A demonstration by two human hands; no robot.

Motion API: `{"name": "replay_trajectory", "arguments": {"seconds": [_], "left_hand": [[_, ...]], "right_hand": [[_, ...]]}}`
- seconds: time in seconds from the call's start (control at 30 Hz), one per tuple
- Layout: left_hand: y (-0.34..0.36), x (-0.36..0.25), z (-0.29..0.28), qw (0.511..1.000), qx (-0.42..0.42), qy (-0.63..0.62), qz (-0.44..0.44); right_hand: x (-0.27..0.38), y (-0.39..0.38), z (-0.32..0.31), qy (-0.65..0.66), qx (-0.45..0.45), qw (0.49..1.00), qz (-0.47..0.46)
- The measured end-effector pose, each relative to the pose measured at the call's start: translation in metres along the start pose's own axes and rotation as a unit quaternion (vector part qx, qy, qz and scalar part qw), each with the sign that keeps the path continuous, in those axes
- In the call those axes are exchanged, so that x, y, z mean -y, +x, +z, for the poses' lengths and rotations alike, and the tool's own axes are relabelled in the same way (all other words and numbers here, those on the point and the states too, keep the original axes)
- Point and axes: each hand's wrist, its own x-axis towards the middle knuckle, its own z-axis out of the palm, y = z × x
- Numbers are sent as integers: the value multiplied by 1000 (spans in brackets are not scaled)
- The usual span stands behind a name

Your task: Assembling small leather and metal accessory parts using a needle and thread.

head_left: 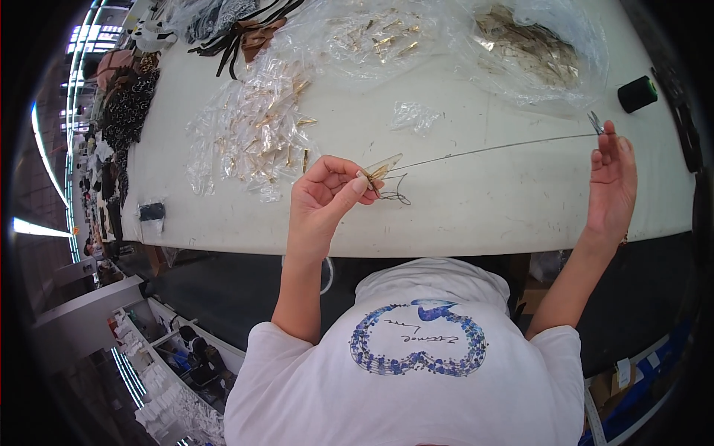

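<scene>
thread (491,149) runs from the gold piece (381,169) pinched in left hand (324,198), well left of the black spool (637,95), to right hand (613,178) just below that spool, fingers close together, can't really tell the grip

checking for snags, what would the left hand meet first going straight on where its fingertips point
Most likely the loose loop of dark thread, just right of the left hand; its height above the table is unclear.

worktable (476,208): white, broad, small dark marks
strip light (39,227): glowing white, far left
partition (89,303): pale, lower left
shelving (232,360): pale-framed, loaded, lower left, beside partition
</scene>
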Motion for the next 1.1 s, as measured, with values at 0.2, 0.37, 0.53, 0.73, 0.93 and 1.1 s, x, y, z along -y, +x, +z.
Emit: {"name": "replay_trajectory", "arguments": {"seconds": [0.2,0.37,0.53,0.73,0.93,1.1], "left_hand": [[-3,-1,-23,999,-16,-18,-32],[-3,2,-41,993,-18,-81,-81],[-6,2,-54,990,-12,-102,-94],[0,4,-44,994,-20,-72,-81],[-3,3,1,999,5,11,-37],[1,0,25,998,35,46,-7]], "right_hand": [[53,38,-97,128,-19,991,-42],[107,59,-204,113,3,987,-110],[152,47,-241,139,-65,978,-138],[123,22,-156,-13,93,968,-231],[-45,-77,91,-308,238,921,-24],[-61,-92,122,-394,350,848,-50]]}}
